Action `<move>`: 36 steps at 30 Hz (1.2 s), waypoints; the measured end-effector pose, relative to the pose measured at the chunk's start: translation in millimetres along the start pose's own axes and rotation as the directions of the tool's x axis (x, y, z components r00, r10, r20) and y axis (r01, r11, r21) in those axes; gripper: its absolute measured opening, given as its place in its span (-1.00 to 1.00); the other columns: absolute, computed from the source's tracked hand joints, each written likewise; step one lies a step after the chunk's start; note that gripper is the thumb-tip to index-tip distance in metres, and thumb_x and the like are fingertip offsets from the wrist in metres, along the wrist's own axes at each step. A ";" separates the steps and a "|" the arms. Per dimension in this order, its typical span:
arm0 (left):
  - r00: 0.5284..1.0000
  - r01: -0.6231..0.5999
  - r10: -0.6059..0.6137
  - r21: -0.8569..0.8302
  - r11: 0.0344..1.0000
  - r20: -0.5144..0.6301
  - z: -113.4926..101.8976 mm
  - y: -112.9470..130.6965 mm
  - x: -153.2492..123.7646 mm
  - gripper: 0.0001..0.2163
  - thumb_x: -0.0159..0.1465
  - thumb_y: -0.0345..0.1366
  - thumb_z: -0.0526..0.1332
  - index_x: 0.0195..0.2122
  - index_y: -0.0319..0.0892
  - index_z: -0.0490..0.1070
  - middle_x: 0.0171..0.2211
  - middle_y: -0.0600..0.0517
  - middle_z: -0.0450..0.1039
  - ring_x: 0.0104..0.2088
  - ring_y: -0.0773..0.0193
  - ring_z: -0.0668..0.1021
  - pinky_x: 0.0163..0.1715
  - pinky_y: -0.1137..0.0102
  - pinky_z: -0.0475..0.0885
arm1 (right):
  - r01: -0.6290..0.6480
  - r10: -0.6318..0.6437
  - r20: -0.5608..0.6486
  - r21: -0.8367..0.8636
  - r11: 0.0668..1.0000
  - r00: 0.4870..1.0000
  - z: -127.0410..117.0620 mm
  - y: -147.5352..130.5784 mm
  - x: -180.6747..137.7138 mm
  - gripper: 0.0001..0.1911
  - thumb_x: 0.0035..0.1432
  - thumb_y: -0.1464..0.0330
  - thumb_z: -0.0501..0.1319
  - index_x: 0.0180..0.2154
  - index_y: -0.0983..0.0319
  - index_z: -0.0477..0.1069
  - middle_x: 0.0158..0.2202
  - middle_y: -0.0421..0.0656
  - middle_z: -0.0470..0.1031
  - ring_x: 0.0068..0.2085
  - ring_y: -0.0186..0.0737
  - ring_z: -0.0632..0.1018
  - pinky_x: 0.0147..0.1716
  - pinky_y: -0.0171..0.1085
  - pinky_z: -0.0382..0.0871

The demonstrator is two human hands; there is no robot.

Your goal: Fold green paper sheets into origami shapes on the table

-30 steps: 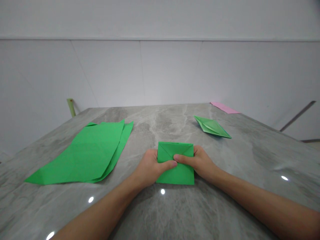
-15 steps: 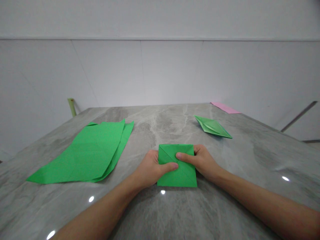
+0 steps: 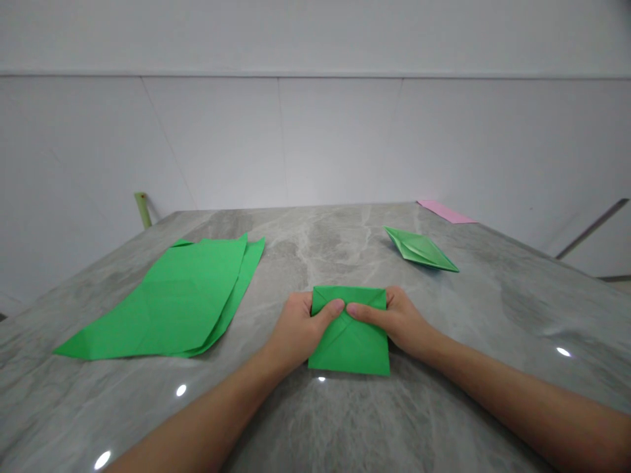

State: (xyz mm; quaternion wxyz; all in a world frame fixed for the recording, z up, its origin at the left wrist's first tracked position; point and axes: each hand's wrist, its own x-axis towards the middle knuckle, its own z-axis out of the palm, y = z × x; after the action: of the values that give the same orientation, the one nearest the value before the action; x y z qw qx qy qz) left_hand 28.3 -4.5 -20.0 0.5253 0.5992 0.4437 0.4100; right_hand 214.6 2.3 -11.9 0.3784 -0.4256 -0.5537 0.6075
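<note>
A square of folded green paper is held between both hands, just above the table at the front middle. My left hand grips its left edge, thumb on the upper face and fingers hidden behind. On the opposite edge, my right hand has the same hold. Both thumb tips nearly meet near the top middle, where crease lines run across the paper. Beyond my right hand lies a folded green paper diamond, its layers slightly raised.
Several green paper sheets lie loosely stacked on the left of the grey marbled table. At the far right edge is a pink paper sheet. A white wall stands behind the table.
My left thumb has moved up the paper, level with the right thumb. Crease lines on the face now run a different way, and the paper's lower edge tilts slightly.
</note>
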 end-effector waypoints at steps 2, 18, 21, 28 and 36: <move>1.000 -0.001 0.001 0.016 1.000 -0.008 0.2 0.4 -0.4 -0.64 0.17 0.02 0.26 -0.48 -0.23 0.53 -0.48 -0.05 0.54 -0.48 0.22 0.51 -0.51 0.40 0.42 | 0.005 -0.005 0.017 0.014 1.000 1.000 1.3 0.5 -0.5 -0.64 -0.16 0.08 0.47 -0.58 0.25 0.56 -0.57 -0.19 0.55 -0.57 -0.33 0.46 -0.54 -0.34 0.36; 0.990 0.032 -0.013 -0.132 0.991 0.141 -2.5 8.8 -3.0 -0.72 0.14 -0.07 0.30 -0.44 -0.23 0.55 -0.42 -0.04 0.57 -0.44 0.22 0.53 -0.42 0.36 0.49 | 0.109 -0.108 -0.035 0.006 0.994 0.994 -5.3 10.6 3.2 -0.43 0.01 -0.06 0.33 -0.66 0.30 0.42 -0.68 -0.21 0.38 -0.64 -0.40 0.32 -0.63 -0.37 0.19; 0.990 0.039 -0.020 -0.128 0.991 0.143 -3.1 8.5 -2.3 -0.71 0.13 -0.06 0.30 -0.44 -0.23 0.56 -0.40 -0.06 0.58 -0.44 0.22 0.53 -0.42 0.36 0.50 | 0.123 -0.123 -0.041 -0.004 0.992 0.992 -5.1 10.2 4.5 -0.38 0.04 -0.12 0.27 -0.68 0.29 0.39 -0.70 -0.21 0.35 -0.65 -0.40 0.30 -0.65 -0.37 0.16; 0.994 0.025 -0.013 -0.105 0.994 0.112 -3.0 5.6 -2.2 -0.69 0.13 -0.04 0.28 -0.45 -0.22 0.54 -0.39 -0.09 0.58 -0.42 0.15 0.57 -0.41 0.31 0.51 | 0.122 -0.121 -0.125 0.005 0.992 0.985 -2.7 8.6 5.1 -0.27 0.03 -0.24 0.16 -0.78 0.22 0.20 -0.77 -0.25 0.19 -0.71 -0.42 0.19 -0.72 -0.36 0.03; 1.000 0.024 -0.024 -0.057 0.998 0.000 -3.5 -1.6 1.2 -0.59 0.11 0.06 0.27 -0.59 -0.22 0.43 -0.60 0.01 0.41 -0.55 0.25 0.46 -0.55 0.41 0.38 | 0.128 -0.126 0.049 -0.035 0.991 0.991 -6.3 8.9 5.3 -0.51 -0.03 -0.05 0.37 -0.57 0.27 0.48 -0.62 -0.21 0.44 -0.56 -0.31 0.43 -0.53 -0.32 0.31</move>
State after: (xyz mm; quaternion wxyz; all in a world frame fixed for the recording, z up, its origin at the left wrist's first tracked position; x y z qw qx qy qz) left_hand 25.1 -2.3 -21.1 0.5469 0.5786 0.4392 0.4161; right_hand 218.8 8.5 -21.4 0.3951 -0.3823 -0.5998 0.5814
